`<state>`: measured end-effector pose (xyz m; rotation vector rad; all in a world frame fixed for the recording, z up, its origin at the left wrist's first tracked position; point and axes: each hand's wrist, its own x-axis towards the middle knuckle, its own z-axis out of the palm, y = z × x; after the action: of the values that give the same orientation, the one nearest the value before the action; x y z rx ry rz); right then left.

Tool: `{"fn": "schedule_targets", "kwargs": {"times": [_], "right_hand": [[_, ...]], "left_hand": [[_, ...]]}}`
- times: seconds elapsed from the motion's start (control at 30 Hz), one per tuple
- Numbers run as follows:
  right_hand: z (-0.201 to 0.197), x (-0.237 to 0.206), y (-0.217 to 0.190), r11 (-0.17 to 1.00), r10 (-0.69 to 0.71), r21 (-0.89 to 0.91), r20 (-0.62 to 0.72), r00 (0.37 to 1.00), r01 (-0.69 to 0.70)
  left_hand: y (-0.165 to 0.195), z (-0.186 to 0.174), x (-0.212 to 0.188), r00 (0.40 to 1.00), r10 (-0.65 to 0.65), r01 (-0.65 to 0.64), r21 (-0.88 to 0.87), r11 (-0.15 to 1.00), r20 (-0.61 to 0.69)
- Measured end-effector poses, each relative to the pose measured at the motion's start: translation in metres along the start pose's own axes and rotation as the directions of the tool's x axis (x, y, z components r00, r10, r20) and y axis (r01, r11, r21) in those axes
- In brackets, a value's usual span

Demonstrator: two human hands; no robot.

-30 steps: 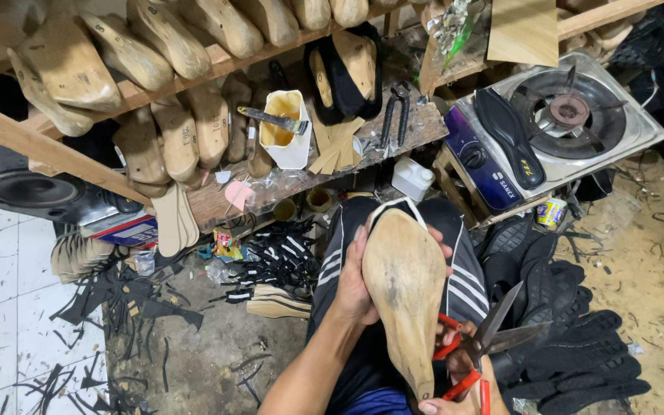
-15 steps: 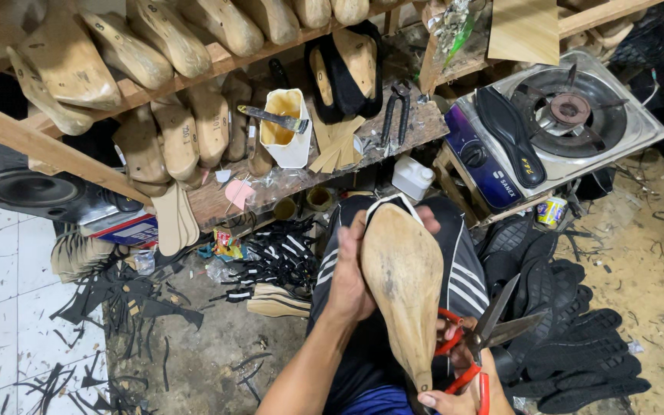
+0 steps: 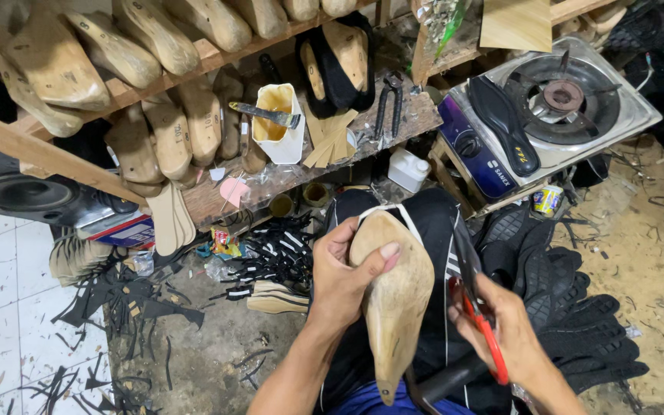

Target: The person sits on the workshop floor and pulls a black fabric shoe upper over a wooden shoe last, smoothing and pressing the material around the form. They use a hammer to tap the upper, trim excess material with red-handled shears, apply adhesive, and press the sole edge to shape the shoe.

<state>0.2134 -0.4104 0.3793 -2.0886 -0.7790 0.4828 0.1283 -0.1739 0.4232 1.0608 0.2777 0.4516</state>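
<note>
Since the earlier frames the left hand (image 3: 343, 280) has shifted its grip: thumb now lies across the top of the wooden shoe last (image 3: 393, 296) instead of cupping its left side. The scissors (image 3: 476, 303) have swung from open blades low at the right to blades closed, pointing up along the last's right edge.

Left hand: wrapped around the last, holding it sole-up on the lap, over the black striped trousers (image 3: 443, 230). A thin pale band runs around the last's toe end. Right hand (image 3: 512, 338): closed on the red scissor handles.

Risks, my read:
- Blade tip sits close to the left thumb; a slip along the last's edge could nick it.
- Last is held by one hand only; side pressure from the blades could twist it out of the grip.

Counts:
- 1 last in hand, 1 pair of scissors.
- 1 single-burner gas stove (image 3: 559, 100) at right, 1 black sole (image 3: 501, 123) lying on it.
- 1 white cup (image 3: 280, 127) of glue at the shelf (image 3: 393, 131) front edge, tool across it.
- Upper racks: many lasts, partly cropped, exact count not readable.
- Floor: black offcuts, too many to count.
</note>
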Motion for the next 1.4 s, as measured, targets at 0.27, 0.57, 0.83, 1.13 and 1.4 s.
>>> {"fn": "schedule_targets", "kwargs": {"times": [0.27, 0.57, 0.83, 1.13, 1.4], "right_hand": [[-0.023, 0.03, -0.058, 0.975, -0.19, -0.116, 0.024, 0.982, 0.191], [-0.006, 0.041, -0.036, 0.974, -0.225, -0.05, -0.03, 0.974, 0.223], [-0.01, 0.041, -0.048, 0.948, -0.318, -0.048, -0.068, 0.945, 0.316], [-0.018, 0.042, -0.054, 0.954, -0.291, -0.074, -0.018, 0.956, 0.289], [-0.022, 0.043, -0.054, 0.982, -0.168, -0.082, 0.056, 0.984, 0.172]], "left_hand": [[0.006, 0.003, -0.002, 0.995, -0.068, 0.075, -0.094, 0.993, 0.079], [0.008, -0.001, -0.006, 0.984, -0.098, 0.106, -0.045, 0.993, 0.149], [0.008, 0.002, -0.006, 0.981, -0.105, 0.107, -0.008, 0.994, 0.166], [0.012, -0.001, -0.007, 0.973, -0.112, 0.101, 0.064, 0.993, 0.2], [0.012, -0.005, -0.003, 0.96, -0.077, 0.023, 0.196, 0.98, 0.27]]}}
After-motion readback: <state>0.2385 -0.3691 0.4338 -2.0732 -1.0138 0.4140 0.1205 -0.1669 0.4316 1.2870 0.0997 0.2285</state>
